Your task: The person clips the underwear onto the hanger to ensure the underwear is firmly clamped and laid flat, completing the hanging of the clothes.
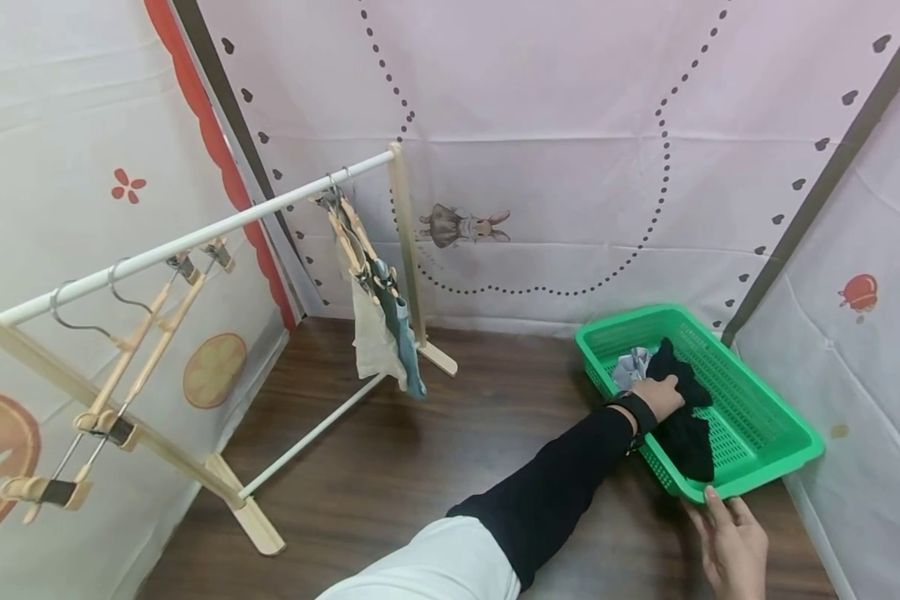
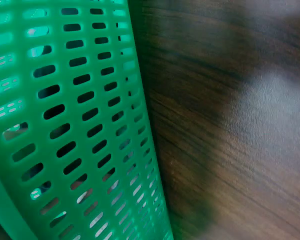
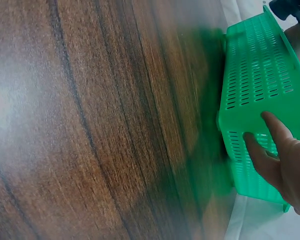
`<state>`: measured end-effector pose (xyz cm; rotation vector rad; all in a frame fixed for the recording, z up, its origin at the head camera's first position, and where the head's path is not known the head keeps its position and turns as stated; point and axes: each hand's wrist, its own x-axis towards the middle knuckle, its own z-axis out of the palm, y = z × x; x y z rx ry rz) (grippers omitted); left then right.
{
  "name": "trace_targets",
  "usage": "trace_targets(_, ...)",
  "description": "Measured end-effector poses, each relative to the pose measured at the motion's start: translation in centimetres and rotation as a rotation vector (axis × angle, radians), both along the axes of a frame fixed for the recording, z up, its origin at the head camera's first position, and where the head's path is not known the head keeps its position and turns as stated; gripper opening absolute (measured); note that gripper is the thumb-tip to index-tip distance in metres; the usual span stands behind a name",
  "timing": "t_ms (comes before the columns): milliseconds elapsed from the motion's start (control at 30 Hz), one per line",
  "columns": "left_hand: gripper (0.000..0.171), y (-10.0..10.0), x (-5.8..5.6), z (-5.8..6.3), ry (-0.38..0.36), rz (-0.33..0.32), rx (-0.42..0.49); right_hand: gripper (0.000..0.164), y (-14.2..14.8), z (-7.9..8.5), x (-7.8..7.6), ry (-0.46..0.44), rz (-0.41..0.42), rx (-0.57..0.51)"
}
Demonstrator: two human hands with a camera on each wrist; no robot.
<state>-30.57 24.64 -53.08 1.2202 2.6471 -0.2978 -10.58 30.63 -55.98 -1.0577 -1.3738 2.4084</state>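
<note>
In the head view, my left hand (image 1: 658, 397) reaches into a green plastic basket (image 1: 783, 433) and grips a black garment (image 1: 686, 446). The dark cloth bunches above and below my fingers, whose tips are partly hidden. Beside it in the basket lies a small grey cloth (image 1: 632, 367). My right hand (image 1: 731, 537) is at the basket's near corner, fingertips at the rim. The right wrist view shows two of its fingers (image 3: 262, 157) stretched against the perforated outer wall. From the left wrist, only the basket's slotted side (image 2: 85, 115) and the floor show; the hand itself is out of that view.
A wooden rack with a white rail (image 1: 195, 237) stands at left. Empty clip hangers (image 1: 131, 354) hang at its near end; a cream garment (image 1: 375, 333) and a blue one (image 1: 407, 350) hang at its far end. Printed fabric walls (image 1: 540, 192) enclose the brown wood-look floor (image 1: 450, 433).
</note>
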Motion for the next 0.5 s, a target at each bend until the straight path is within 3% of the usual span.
trace_targets(133,0.035,-0.6,-0.4,0.2,0.028,-0.005,0.137,0.056,0.1,0.1,0.2,0.027,-0.009,-0.017)
trace_targets(267,0.031,-1.3,-0.8,0.9,-0.040,0.018,0.292,0.039,0.1,0.2,0.5,0.057,-0.040,-0.074)
trace_targets(367,0.031,-2.1,-1.0,1.9,-0.099,0.029,0.409,0.041,0.0,0.2,0.6,0.070,-0.034,-0.081)
trace_targets(500,0.029,-4.0,-1.1,4.3,-0.121,0.032,0.552,0.054,0.0,0.1,0.4,0.079,-0.035,-0.060)
